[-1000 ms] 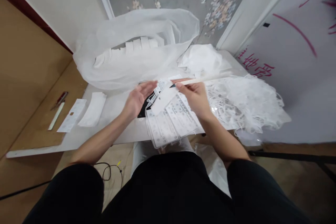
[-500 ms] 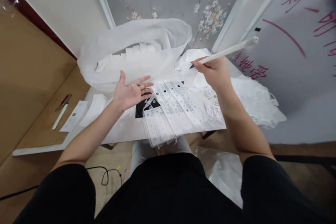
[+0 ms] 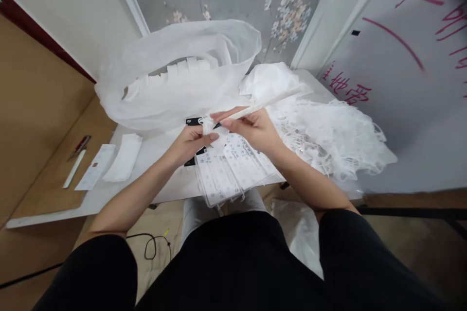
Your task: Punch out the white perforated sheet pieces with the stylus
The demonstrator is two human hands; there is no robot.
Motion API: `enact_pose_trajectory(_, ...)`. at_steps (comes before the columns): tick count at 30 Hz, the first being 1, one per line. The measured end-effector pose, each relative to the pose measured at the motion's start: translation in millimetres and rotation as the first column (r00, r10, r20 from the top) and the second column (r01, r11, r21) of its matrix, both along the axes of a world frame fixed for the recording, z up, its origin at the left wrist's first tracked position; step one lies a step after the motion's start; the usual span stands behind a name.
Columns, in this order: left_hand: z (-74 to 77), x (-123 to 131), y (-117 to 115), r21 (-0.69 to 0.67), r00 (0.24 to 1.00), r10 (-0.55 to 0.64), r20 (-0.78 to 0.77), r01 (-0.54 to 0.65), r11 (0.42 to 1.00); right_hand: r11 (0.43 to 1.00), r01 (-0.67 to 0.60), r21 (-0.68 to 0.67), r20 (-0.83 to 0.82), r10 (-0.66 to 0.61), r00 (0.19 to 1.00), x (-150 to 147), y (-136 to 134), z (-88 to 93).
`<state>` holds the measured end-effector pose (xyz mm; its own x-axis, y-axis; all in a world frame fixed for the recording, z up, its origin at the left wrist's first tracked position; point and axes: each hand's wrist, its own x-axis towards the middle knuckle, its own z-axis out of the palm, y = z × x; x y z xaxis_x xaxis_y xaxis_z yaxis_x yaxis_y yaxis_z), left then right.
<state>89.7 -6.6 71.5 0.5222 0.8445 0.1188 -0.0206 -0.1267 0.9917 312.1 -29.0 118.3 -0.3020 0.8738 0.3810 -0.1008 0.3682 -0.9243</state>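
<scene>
Two hands are meeting above the fanned plastic sheets (image 3: 233,167) at the table's (image 3: 160,155) near edge: right hand (image 3: 251,129) pinching a light, stiff white stick (image 3: 266,103), left hand (image 3: 189,143) pinching a small, flimsy white piece (image 3: 207,126) by its edge

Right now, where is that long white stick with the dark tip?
In the head view, the white stick is in the right hand at the table's middle, its dark tip pointing left toward the left hand, above the fanned perforated sheets.
</scene>
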Motion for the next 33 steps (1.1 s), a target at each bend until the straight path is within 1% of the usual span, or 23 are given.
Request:
enact_pose_trajectory(1, 0.6, -4, 0, -0.020, 1.000, -0.021, -0.002, 0.021, 1.000, 1.000, 0.023, -0.013, -0.016, -0.023, 1.000, 4, 5, -3.7)
enact_pose_trajectory(3, 1.7, -15, 1, -0.089, 0.989, -0.145, -0.023, 0.142, 0.986, 0.996, 0.073, -0.044, -0.026, -0.074, 0.997, 14, 19, -20.1)
enact_pose_trajectory(4, 1.3, -20, 3, -0.114, 0.971, -0.229, -0.065, 0.221, 0.969, 0.994, 0.088, -0.060, -0.007, -0.089, 0.996, 19, 28, -33.2)
enact_pose_trajectory(5, -0.6, -22, 4, -0.122, 0.937, -0.323, -0.136, 0.308, 0.944, 0.993, 0.092, -0.075, 0.027, -0.091, 0.996, 22, 37, -49.2)
enact_pose_trajectory(6, -4.3, -23, 4, -0.098, 0.887, -0.402, -0.230, 0.389, 0.916, 0.993, 0.079, -0.088, 0.077, -0.072, 0.994, 24, 45, -67.2)
enact_pose_trajectory(7, -10.1, -21, 4, -0.034, 0.830, -0.441, -0.341, 0.458, 0.888, 0.994, 0.055, -0.093, 0.135, -0.042, 0.990, 24, 52, -86.3)
enact_pose_trajectory(8, -18.2, -17, 2, 0.063, 0.775, -0.436, -0.457, 0.518, 0.853, 0.996, 0.027, -0.086, 0.191, -0.010, 0.981, 24, 57, -105.2)
enact_pose_trajectory(9, -28.4, -12, 0, 0.189, 0.734, -0.379, -0.563, 0.561, 0.806, 0.997, -0.001, -0.077, 0.243, 0.020, 0.970, 22, 62, -122.7)
enact_pose_trajectory(10, -40.2, -6, -2, 0.328, 0.718, -0.277, -0.638, 0.580, 0.746, 0.998, -0.017, -0.065, 0.279, 0.034, 0.960, 20, 64, -137.9)
enact_pose_trajectory(11, -52.8, 0, -4, 0.439, 0.709, -0.185, -0.680, 0.597, 0.671, 0.998, -0.031, -0.051, 0.305, 0.045, 0.951, 18, 66, -150.3)
enact_pose_trajectory(12, -65.4, 4, -7, 0.509, 0.701, -0.103, -0.705, 0.603, 0.614, 0.998, -0.041, -0.038, 0.320, 0.051, 0.946, 17, 67, -159.7)
enact_pose_trajectory(13, -77.1, 7, -9, 0.556, 0.696, -0.039, -0.717, 0.605, 0.570, 0.999, -0.047, -0.025, 0.326, 0.053, 0.944, 16, 68, -166.2)
enact_pose_trajectory(15, -95.1, 8, -12, 0.609, 0.688, 0.052, -0.723, 0.601, 0.518, 0.998, -0.063, -0.001, 0.342, 0.060, 0.938, 17, 68, -173.0)
enact_pose_trajectory(16, -100.8, 7, -13, 0.625, 0.688, 0.079, -0.722, 0.598, 0.501, 0.998, -0.069, 0.012, 0.352, 0.060, 0.934, 17, 69, -174.4)
enact_pose_trajectory(18, -106.2, 3, -14, 0.646, 0.691, 0.108, -0.714, 0.593, 0.480, 0.996, -0.075, 0.039, 0.365, 0.056, 0.929, 18, 69, -175.9)
enact_pose_trajectory(20, -106.5, 1, -14, 0.653, 0.697, 0.111, -0.708, 0.588, 0.478, 0.994, -0.085, 0.069, 0.357, 0.055, 0.932, 19, 70, -177.0)
enact_pose_trajectory(22, -105.3, 0, -14, 0.649, 0.701, 0.104, -0.706, 0.581, 0.492, 0.992, -0.095, 0.086, 0.338, 0.061, 0.939, 19, 69, -177.7)
enact_pose_trajectory(28, -105.5, 1, -13, 0.654, 0.721, 0.102, -0.685, 0.548, 0.522, 0.993, -0.079, 0.083, 0.336, 0.047, 0.941, 19, 69, -178.8)
enact_pose_trajectory(33, -105.6, 0, -13, 0.660, 0.719, 0.114, -0.686, 0.548, 0.514, 0.978, -0.091, 0.189, 0.366, 0.016, 0.930, 18, 69, -183.4)
